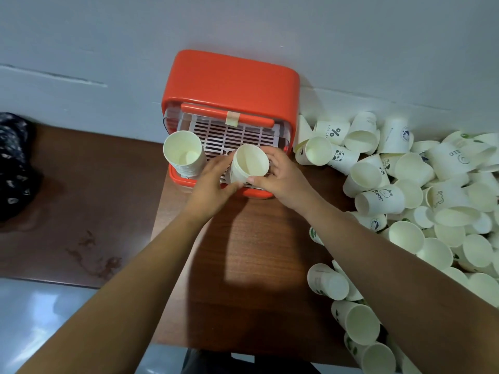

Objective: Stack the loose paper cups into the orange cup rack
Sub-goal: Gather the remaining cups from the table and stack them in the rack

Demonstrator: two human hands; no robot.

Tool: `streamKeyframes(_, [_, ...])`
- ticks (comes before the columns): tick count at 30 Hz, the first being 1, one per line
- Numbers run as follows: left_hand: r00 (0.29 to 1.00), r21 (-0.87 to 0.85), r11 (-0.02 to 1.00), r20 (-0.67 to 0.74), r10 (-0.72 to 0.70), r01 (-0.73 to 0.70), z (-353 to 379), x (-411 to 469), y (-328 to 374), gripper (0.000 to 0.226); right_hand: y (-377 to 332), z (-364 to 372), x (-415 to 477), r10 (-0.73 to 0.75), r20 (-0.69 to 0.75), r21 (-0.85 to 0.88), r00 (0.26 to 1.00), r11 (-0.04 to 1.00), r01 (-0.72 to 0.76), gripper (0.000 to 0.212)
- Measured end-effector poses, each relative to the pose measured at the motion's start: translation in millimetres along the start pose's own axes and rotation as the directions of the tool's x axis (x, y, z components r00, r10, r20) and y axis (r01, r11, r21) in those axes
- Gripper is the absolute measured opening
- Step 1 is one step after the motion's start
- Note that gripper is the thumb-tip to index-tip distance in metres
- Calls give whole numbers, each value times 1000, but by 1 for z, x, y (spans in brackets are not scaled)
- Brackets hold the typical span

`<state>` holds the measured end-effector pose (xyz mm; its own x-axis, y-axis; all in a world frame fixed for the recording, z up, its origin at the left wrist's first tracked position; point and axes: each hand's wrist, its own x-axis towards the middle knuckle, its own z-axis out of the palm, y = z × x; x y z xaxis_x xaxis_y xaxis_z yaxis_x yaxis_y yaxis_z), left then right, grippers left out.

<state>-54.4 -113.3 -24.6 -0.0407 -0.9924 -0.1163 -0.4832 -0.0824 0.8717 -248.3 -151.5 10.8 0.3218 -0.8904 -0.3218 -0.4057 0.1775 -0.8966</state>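
Where wooden table (243, 252) meets grey wall (351, 44), orange cup rack (232, 85) stands.

both forearms are bare to the hands (216, 182), with no sleeves, rings or watch.

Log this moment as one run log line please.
stage: placing stack | left hand and right hand: both on nested cup stack over orange rack grille | first stack: on rack | loose cups: piled right

glossy plastic rack (232, 79), wood-grain table (251, 255) (matt)
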Motion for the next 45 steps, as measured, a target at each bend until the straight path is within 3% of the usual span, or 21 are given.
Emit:
streamKeyframes(2, [999,16,1000,-39,-8,9,1,4,2,61,5,6,5,-36,-60,-22,998,999,35,71])
streamKeyframes(4, [998,-89,995,-45,-46,41,3,4,7,56,9,12,12,-68,-100,-74,993,995,61,70])
streamKeyframes(7, [989,-194,971,-26,-144,136,6,3,6,47,12,18,23,-88,-64,-200,994,977,74,70])
streamKeyframes(11, [985,-88,983,-42,-168,164,11,5,-6,54,18,25,34,-120,1,-373,993,921,111,70])
streamKeyframes(15, [975,120,973,-130,-181,197,15,11,-3,46,21,31,39,-115,-28,-498,993,863,86,73])
streamKeyframes(21, [977,147,970,-124,-174,192,13,2,9,40,6,21,17,-92,-2,-486,996,870,80,76])
streamKeyframes(25, [962,193,961,-229,-151,197,18,-30,30,34,-5,-18,-34,-105,-78,-454,991,889,58,56])
streamKeyframes(32, [997,161,984,42,72,-78,65,-7,95,25,23,-125,-85,-19,-379,-510,925,839,-191,51])
streamKeyframes(35, [986,227,963,114,124,-147,95,23,121,37,31,-157,-86,9,-465,-518,885,808,-281,63])
streamKeyframes(40, [977,372,911,180,119,-179,130,71,131,68,50,-168,-65,102,-421,-600,901,714,-361,84])
streamKeyframes(45, [975,480,865,218,39,-142,151,107,116,87,72,-171,-46,141,-385,-671,912,636,-381,83])
